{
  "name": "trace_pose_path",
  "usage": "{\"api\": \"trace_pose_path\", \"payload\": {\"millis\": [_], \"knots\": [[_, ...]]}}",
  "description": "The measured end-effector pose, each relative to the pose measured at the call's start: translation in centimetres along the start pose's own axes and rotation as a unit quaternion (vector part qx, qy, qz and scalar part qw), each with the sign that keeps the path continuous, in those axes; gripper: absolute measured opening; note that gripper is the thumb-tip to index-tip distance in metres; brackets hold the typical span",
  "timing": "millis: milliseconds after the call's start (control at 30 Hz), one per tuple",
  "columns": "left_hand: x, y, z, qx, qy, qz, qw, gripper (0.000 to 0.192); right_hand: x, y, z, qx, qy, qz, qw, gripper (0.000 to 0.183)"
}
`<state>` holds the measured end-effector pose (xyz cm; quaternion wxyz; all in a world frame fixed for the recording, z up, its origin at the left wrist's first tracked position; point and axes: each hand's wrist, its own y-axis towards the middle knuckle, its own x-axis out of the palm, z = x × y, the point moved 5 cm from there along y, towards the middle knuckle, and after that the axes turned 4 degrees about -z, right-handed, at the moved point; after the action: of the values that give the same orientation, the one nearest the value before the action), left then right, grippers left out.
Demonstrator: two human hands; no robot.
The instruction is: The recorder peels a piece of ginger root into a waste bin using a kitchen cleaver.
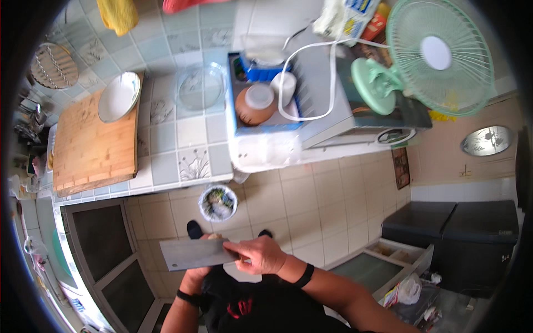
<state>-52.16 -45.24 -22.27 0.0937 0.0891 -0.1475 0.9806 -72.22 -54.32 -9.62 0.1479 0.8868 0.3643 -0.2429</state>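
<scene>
My right hand [262,256] grips the handle of a wide-bladed metal cleaver [191,254], its index finger laid along the blade. The blade points left and lies across, above my left hand [199,272], covering most of it. A small pale brown piece of food [215,236] shows just past the blade's upper edge, at my left hand's fingers; what it is I cannot tell. Farther out, on the floor, stands a lined waste bin [218,218] with scraps inside.
A tiled counter [166,137] holds a wooden cutting board [95,141] with a white bowl [119,98] on it, and a glass dish [202,89]. Right of it are a blue-edged tray [266,128] with containers and a green fan [437,54] with a white cord. Black cabinets [458,233] stand far right.
</scene>
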Motion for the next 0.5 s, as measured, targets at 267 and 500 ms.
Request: {"api": "trace_pose_path", "payload": {"millis": [267,500], "knots": [[11.6,1.9,-0.1,-0.038,-0.043,0.010,0.998,0.025,-5.7,-7.0,1.6,0.020,-0.038,-0.053,0.998,0.049],[11.1,0.3,-1.4,-0.032,0.065,0.108,0.992,0.016,-3.2,-5.5,1.3,-0.024,-0.029,-0.038,0.999,0.037]]}}
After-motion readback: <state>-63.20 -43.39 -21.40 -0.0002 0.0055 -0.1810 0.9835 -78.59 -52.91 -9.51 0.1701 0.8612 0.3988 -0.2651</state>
